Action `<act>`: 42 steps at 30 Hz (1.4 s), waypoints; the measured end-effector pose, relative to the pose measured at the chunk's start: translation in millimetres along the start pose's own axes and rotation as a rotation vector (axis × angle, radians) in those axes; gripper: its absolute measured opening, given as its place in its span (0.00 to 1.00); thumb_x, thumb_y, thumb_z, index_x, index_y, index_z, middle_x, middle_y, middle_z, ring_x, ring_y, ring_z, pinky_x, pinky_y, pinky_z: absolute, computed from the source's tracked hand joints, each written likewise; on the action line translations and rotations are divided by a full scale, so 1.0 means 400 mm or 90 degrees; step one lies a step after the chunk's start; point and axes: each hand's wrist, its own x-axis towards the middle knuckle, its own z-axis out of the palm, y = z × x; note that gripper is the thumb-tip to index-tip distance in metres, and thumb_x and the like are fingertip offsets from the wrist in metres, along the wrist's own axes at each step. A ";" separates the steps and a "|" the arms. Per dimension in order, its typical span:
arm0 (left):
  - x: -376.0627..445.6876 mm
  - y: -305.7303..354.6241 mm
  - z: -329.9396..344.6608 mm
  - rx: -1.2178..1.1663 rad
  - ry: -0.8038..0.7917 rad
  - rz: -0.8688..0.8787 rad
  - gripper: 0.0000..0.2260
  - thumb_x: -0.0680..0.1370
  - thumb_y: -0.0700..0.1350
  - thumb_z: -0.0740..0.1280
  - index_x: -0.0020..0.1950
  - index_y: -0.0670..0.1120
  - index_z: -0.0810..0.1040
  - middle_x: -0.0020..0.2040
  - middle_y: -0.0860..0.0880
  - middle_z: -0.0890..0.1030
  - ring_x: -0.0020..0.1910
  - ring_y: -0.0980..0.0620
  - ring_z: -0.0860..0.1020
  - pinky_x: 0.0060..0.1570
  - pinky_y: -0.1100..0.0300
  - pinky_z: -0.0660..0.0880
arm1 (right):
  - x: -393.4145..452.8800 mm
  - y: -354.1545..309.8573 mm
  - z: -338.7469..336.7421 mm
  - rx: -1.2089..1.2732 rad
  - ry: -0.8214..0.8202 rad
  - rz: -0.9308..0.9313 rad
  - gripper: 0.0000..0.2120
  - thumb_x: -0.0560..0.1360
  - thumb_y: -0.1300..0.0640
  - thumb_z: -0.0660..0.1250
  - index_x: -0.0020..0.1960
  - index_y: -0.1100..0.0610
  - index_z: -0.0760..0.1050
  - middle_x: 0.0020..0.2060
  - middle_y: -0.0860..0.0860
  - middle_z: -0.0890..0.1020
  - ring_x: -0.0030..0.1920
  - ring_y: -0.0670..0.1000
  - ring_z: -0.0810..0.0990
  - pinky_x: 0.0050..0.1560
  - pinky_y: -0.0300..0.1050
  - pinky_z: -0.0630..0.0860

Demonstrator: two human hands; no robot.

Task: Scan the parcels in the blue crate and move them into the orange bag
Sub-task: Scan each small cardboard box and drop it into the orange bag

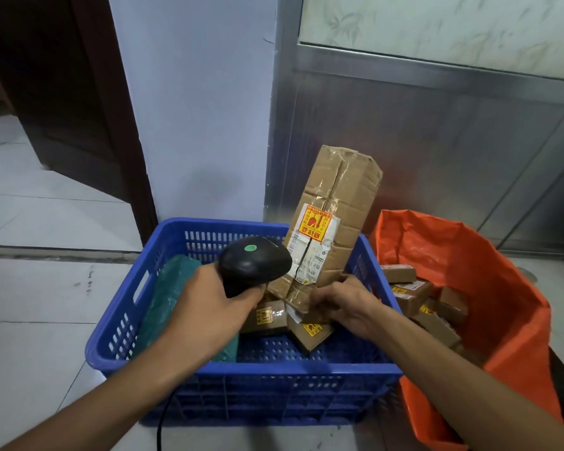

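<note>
left hand [209, 307] curled round black scanner [253, 263], head facing label. right hand [345, 304] pinches bottom of long cardboard parcel [329, 222], upright, tilted, over blue crate [241, 379]. orange bag [502, 288] just beside, holding small boxes.

Tall taped cardboard parcel [331, 216] upright, tilted, over blue crate [241, 379], beside orange bag [489, 265].

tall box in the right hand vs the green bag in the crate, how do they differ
The tall box is brown cardboard; the green bag is soft plastic. The box stands nearly upright, tilted, rising above the crate's rim; the bag lies slumped against the crate's left wall. The right hand grips the box's lower end; nothing holds the bag. Both are over or in the blue crate.
</note>
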 end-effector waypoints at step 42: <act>-0.006 -0.014 -0.005 0.054 -0.061 -0.034 0.06 0.76 0.45 0.72 0.41 0.44 0.83 0.30 0.48 0.82 0.27 0.55 0.79 0.36 0.53 0.78 | 0.081 0.025 -0.021 0.003 0.011 0.043 0.11 0.72 0.73 0.70 0.53 0.66 0.79 0.51 0.60 0.84 0.53 0.58 0.83 0.59 0.55 0.80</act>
